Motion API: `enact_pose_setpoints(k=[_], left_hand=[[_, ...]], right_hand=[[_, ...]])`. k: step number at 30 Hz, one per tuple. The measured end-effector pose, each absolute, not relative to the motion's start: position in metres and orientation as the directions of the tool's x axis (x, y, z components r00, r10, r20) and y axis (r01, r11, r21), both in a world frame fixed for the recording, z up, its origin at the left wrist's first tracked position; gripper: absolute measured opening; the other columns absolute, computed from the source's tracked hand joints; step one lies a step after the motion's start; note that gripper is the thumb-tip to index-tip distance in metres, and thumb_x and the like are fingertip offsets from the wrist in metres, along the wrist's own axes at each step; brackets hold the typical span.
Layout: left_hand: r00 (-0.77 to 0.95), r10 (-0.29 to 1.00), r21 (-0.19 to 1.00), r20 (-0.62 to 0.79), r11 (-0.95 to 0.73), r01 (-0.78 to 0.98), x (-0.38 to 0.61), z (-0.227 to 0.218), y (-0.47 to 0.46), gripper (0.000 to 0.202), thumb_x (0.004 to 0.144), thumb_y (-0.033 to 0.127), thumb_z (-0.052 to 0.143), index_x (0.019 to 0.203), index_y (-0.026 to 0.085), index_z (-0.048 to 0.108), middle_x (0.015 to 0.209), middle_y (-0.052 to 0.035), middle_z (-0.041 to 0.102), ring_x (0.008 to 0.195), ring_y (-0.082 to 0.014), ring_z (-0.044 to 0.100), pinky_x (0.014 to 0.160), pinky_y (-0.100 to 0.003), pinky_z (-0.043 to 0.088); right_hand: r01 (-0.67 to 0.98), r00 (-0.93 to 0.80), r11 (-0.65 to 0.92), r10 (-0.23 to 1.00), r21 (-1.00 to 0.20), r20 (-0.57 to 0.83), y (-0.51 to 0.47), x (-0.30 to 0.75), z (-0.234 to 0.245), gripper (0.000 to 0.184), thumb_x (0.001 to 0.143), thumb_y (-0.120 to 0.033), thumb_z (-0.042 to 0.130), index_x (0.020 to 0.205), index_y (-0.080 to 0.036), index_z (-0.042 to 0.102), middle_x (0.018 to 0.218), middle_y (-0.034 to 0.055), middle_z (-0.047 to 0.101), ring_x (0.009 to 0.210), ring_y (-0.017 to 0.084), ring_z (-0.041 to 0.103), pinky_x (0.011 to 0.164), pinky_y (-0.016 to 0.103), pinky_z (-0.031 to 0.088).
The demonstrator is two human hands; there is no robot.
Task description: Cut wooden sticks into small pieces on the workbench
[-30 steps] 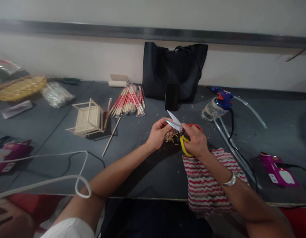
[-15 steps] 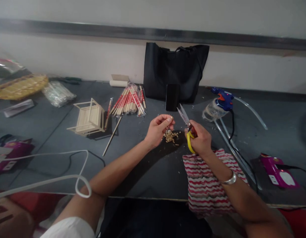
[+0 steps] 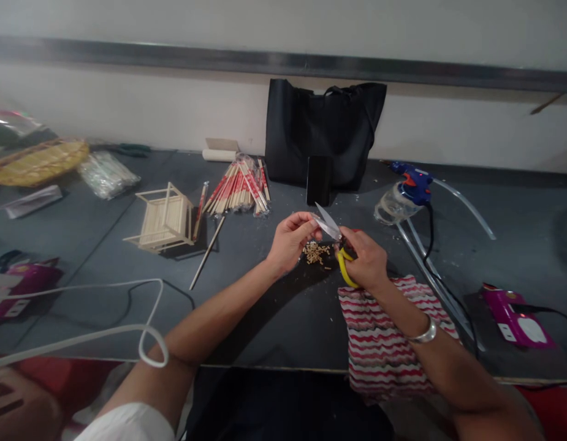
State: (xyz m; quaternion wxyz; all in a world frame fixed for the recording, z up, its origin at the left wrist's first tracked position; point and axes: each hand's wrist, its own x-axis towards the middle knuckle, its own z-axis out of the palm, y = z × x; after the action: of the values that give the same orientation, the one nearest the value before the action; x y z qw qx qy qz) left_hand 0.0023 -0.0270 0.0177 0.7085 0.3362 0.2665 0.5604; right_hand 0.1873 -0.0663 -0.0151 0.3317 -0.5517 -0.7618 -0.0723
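My right hand [image 3: 366, 258] is closed around the yellow handles of a pair of scissors [image 3: 328, 225], whose blades are spread apart and point left. One blade reaches my left hand [image 3: 293, 240]. The left fingers are pinched together at the blades; whatever small piece they hold is too small to make out. Just below the fingertips, a heap of short cut wooden bits [image 3: 316, 252] lies on the dark table [image 3: 260, 318].
Left of my hands are wrapped chopsticks [image 3: 239, 187], a loose stick [image 3: 208, 252] and a small stick-built frame [image 3: 166, 217]. A phone [image 3: 319, 180] leans on a black bag [image 3: 324, 131]. To the right are a blue glue gun [image 3: 412, 182] and a striped cloth [image 3: 384, 343].
My right hand has moved slightly left, bringing the scissors' blades up to my left fingertips. The left hand has stayed nearly still.
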Motion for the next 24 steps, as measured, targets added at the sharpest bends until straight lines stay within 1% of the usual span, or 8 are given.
enact_pose_setpoints(k=[3, 7, 11, 15, 20, 24], left_hand=[[0.221, 0.975, 0.790, -0.026, 0.156, -0.594, 0.004, 0.016, -0.028, 0.013, 0.071, 0.017, 0.082, 0.073, 0.015, 0.070, 0.066, 0.0016, 0.066, 0.054, -0.0069, 0.060, 0.058, -0.020, 0.051], [0.226, 0.974, 0.794, -0.017, 0.150, -0.589, 0.005, 0.014, -0.030, 0.019, 0.068, 0.022, 0.086, 0.074, 0.015, 0.069, 0.064, 0.0027, 0.065, 0.053, -0.0071, 0.060, 0.058, -0.020, 0.051], [0.224, 0.975, 0.788, 0.000, 0.137, -0.600, 0.007, 0.012, -0.031, 0.025, 0.063, 0.027, 0.089, 0.074, 0.015, 0.069, 0.063, 0.0031, 0.066, 0.052, -0.0071, 0.060, 0.058, -0.020, 0.051], [0.204, 0.979, 0.781, 0.003, 0.124, -0.612, 0.008, 0.011, -0.032, 0.027, 0.061, 0.028, 0.089, 0.073, 0.016, 0.068, 0.064, 0.0035, 0.066, 0.052, -0.0070, 0.060, 0.057, -0.020, 0.051], [0.212, 0.977, 0.765, 0.015, 0.125, -0.631, 0.009, 0.009, -0.033, 0.027, 0.062, 0.027, 0.089, 0.074, 0.016, 0.067, 0.065, 0.0036, 0.066, 0.052, -0.0070, 0.061, 0.056, -0.020, 0.052], [0.209, 0.978, 0.756, 0.002, 0.135, -0.640, 0.011, 0.007, -0.034, 0.025, 0.065, 0.025, 0.088, 0.074, 0.016, 0.066, 0.065, 0.0031, 0.066, 0.052, -0.0073, 0.061, 0.056, -0.020, 0.051]], right_hand=[[0.896, -0.195, 0.383, 0.795, -0.226, 0.574, -0.067, 0.187, -0.015, 0.038, 0.086, -0.030, 0.058, 0.121, -0.021, 0.069, 0.083, 0.0039, 0.067, 0.075, 0.020, 0.062, 0.071, 0.029, 0.051], [0.890, -0.221, 0.409, 0.773, -0.200, 0.595, -0.069, 0.186, -0.015, 0.037, 0.086, -0.028, 0.057, 0.121, -0.020, 0.069, 0.085, 0.0044, 0.068, 0.077, 0.020, 0.063, 0.070, 0.029, 0.050], [0.886, -0.228, 0.420, 0.762, -0.195, 0.606, -0.069, 0.185, -0.014, 0.037, 0.085, -0.027, 0.057, 0.120, -0.020, 0.069, 0.087, 0.0044, 0.069, 0.078, 0.020, 0.064, 0.071, 0.028, 0.051], [0.895, -0.216, 0.394, 0.794, -0.211, 0.568, -0.070, 0.184, -0.014, 0.039, 0.084, -0.026, 0.056, 0.121, -0.021, 0.068, 0.088, 0.0048, 0.069, 0.080, 0.021, 0.064, 0.072, 0.029, 0.052], [0.889, -0.213, 0.395, 0.804, -0.231, 0.555, -0.071, 0.184, -0.015, 0.041, 0.082, -0.025, 0.057, 0.122, -0.021, 0.066, 0.090, 0.0050, 0.069, 0.080, 0.021, 0.064, 0.073, 0.030, 0.052], [0.887, -0.217, 0.397, 0.810, -0.236, 0.545, -0.071, 0.185, -0.017, 0.042, 0.082, -0.025, 0.057, 0.123, -0.021, 0.066, 0.092, 0.0056, 0.069, 0.082, 0.021, 0.064, 0.074, 0.031, 0.053]])
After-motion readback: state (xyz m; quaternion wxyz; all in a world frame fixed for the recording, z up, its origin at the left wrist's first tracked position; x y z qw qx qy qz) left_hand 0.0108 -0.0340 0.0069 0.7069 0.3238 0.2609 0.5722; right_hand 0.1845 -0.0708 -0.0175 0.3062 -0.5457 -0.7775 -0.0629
